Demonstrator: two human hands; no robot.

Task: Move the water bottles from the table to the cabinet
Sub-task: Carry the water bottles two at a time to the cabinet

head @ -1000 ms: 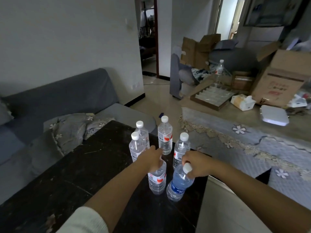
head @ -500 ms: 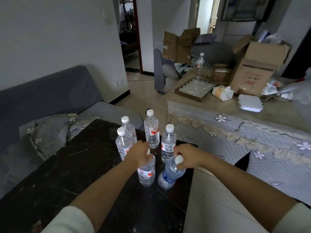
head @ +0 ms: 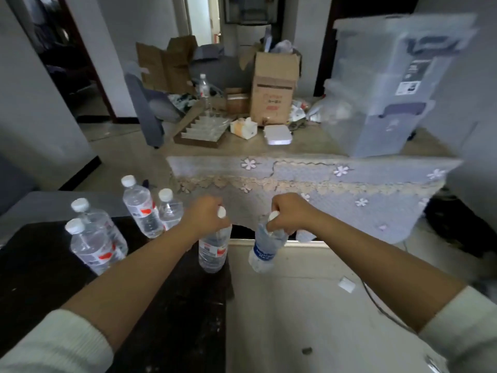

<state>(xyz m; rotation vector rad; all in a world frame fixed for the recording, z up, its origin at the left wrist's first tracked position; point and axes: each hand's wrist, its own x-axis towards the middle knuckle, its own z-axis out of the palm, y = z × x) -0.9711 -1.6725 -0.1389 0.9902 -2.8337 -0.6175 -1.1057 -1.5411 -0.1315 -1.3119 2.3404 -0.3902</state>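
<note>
Four water bottles stand on the dark table (head: 40, 265) at the left: a near pair (head: 91, 243) with white caps and red-marked labels, and behind them a tall one (head: 141, 205) touching a shorter one (head: 170, 210). None of these is being handled.

Left hand (head: 205, 216), grip closed around the neck of a red-label bottle (head: 212, 251), cap just showing between the fingers. This bottle hangs at the table's right edge; cannot tell if its base touches the top or is just clear of it.

Right hand (head: 289, 211), grip closed on the neck of a blue-label bottle (head: 265, 250), white cap poking out of the fist. This one hangs tilted over the pale floor (head: 295, 305), off the table.

Progress, as a judgement: early. Two bottles in hand, carry not finished, four left to fetch. No cabinet clearly identifiable, so nothing is seen placed.

Surface: table top black, scuffed, with pale specks. Floor has small bits of debris and a cable at the right.

Room: grey sofa edge far left, dark doorway, a grey-blue floral rug (head: 309, 179) beyond the hands. Further back a cluttered floor area: cardboard boxes (head: 274, 90), a divided tray, a tissue pack, a white flat box, another bottle standing there. Translucent plastic storage drawers (head: 390, 84) at the right, blurred.
</note>
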